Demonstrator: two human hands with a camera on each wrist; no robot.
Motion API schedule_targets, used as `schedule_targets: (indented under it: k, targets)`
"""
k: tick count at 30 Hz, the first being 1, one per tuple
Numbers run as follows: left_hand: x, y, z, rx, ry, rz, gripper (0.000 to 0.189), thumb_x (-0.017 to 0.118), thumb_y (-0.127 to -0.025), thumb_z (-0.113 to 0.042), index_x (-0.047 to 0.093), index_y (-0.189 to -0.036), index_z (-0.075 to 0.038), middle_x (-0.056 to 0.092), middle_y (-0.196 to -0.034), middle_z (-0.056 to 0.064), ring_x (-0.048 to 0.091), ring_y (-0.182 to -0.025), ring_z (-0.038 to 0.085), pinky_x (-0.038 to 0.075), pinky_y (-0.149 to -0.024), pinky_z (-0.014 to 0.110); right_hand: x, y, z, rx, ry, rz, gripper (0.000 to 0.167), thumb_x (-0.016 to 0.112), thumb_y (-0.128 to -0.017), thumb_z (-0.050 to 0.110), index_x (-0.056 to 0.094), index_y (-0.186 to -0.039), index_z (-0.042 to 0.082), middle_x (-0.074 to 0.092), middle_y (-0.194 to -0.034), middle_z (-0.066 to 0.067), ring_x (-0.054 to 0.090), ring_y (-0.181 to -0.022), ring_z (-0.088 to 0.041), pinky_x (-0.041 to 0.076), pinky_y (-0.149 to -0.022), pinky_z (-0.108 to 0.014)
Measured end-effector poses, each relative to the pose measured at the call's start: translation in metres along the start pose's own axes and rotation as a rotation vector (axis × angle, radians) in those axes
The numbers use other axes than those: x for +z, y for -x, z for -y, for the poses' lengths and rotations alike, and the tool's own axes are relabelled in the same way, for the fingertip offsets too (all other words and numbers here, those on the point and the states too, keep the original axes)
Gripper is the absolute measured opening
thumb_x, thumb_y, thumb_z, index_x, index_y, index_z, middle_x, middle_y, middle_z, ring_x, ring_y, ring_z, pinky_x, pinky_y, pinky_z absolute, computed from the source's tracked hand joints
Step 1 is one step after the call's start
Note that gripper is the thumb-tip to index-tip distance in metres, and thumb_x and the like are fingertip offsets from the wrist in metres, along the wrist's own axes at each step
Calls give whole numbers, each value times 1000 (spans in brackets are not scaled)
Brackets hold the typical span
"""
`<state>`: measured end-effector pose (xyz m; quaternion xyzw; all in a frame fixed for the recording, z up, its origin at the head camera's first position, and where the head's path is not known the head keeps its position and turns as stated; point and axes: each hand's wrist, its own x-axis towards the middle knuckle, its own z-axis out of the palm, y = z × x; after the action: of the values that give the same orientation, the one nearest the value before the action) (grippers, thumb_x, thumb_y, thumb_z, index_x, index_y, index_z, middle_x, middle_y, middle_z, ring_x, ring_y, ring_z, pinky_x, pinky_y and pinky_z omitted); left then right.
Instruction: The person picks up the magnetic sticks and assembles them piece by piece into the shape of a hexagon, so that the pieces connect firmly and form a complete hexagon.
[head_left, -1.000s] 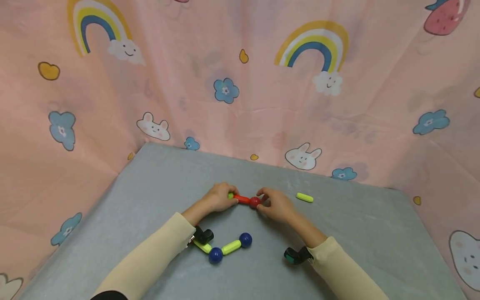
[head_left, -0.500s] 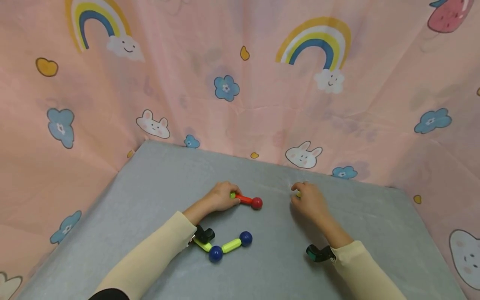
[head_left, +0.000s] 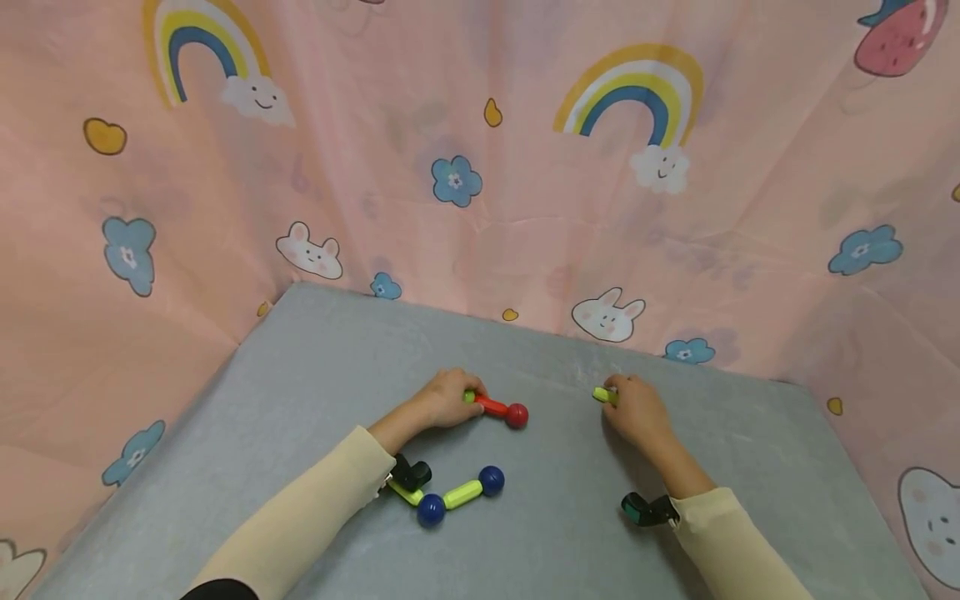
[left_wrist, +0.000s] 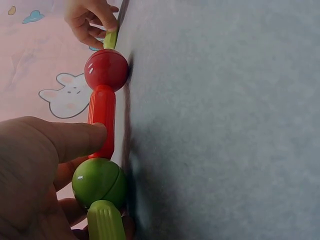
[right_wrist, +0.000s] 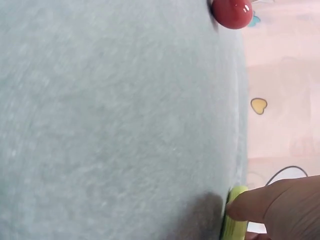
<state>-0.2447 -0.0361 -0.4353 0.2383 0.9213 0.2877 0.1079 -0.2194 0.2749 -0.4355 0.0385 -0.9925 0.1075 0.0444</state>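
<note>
My left hand (head_left: 442, 400) grips a red rod (left_wrist: 102, 112) and the green ball (left_wrist: 100, 184) at its end, thumb on the rod. A red ball (head_left: 517, 416) sits on the rod's other end. From the green ball a yellow-green rod (left_wrist: 106, 220) runs toward my wrist. At the right, my right hand (head_left: 639, 412) pinches a loose yellow-green rod (head_left: 604, 395) between thumb and fingers, apart from the red ball. Nearer me lie two blue balls (head_left: 431, 510) joined by a yellow-green rod (head_left: 463, 495); another rod (head_left: 407, 493) from the nearer ball runs under my left wrist, its far end hidden.
A grey cloth (head_left: 555, 542) covers the table. Behind it and at both sides hangs a pink curtain (head_left: 510, 250) printed with rainbows, rabbits and flowers. A black wrist camera (head_left: 648, 509) is strapped at each sleeve.
My right hand has left the red ball, moved right and taken hold of the loose yellow-green rod. The left hand still grips the red rod, shifted slightly right.
</note>
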Motion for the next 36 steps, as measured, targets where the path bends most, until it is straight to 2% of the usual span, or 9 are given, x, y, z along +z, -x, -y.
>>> schedule_targets:
  k: [5, 11, 15, 20, 23, 28, 36]
  targets:
    - [0, 0, -1, -1, -12, -1, 17, 69, -87, -20, 73, -102, -15, 65, -99, 5, 50, -84, 16, 37, -72, 29, 2, 1, -2, 4, -5, 0, 25, 67, -82, 10, 67, -104, -3, 63, -91, -22, 57, -72, -28, 48, -66, -46]
    - [1, 1, -1, 2, 1, -7, 16, 69, -87, -19, 73, -102, -15, 65, -98, 5, 50, -83, 16, 36, -70, 28, 1, 5, 3, -16, -51, 14, 21, 68, -83, 12, 67, -100, 0, 68, -94, -18, 63, -82, -30, 51, -72, -47]
    - [1, 0, -1, 2, 9, 1, 16, 69, -88, -20, 72, -103, -15, 65, -98, 5, 50, -83, 16, 36, -70, 28, 0, 14, 13, -43, -164, 26, 20, 70, -84, 14, 67, -99, 2, 69, -92, -15, 65, -82, -28, 53, -69, -42]
    - [3, 0, 0, -3, 19, 7, 17, 69, -88, -20, 72, -103, -16, 64, -99, 4, 50, -83, 16, 37, -70, 27, 4, 28, 31, -62, -328, 61, 20, 70, -84, 14, 65, -99, 3, 69, -86, -9, 65, -75, -19, 51, -59, -29]
    - [4, 0, 1, -5, 23, 7, 17, 69, -88, -20, 73, -103, -16, 64, -99, 4, 49, -82, 15, 37, -70, 27, 9, 36, 42, -58, -382, 70, 20, 72, -82, 13, 65, -99, 5, 68, -81, -5, 63, -68, -13, 49, -55, -25]
    - [4, 0, 1, 3, 21, 4, 17, 69, -87, -20, 73, -103, -16, 65, -99, 4, 49, -81, 16, 36, -68, 27, 17, 48, 62, -59, -462, 101, 20, 74, -81, 12, 65, -97, 7, 66, -70, 1, 57, -56, -7, 46, -50, -23]
    - [2, 1, 0, 3, 17, -9, 15, 69, -87, -20, 73, -101, -16, 66, -99, 5, 50, -82, 16, 37, -70, 28, 26, 53, 88, -83, -571, 128, 18, 72, -82, 10, 62, -96, 5, 66, -70, 0, 57, -54, -6, 46, -50, -22]
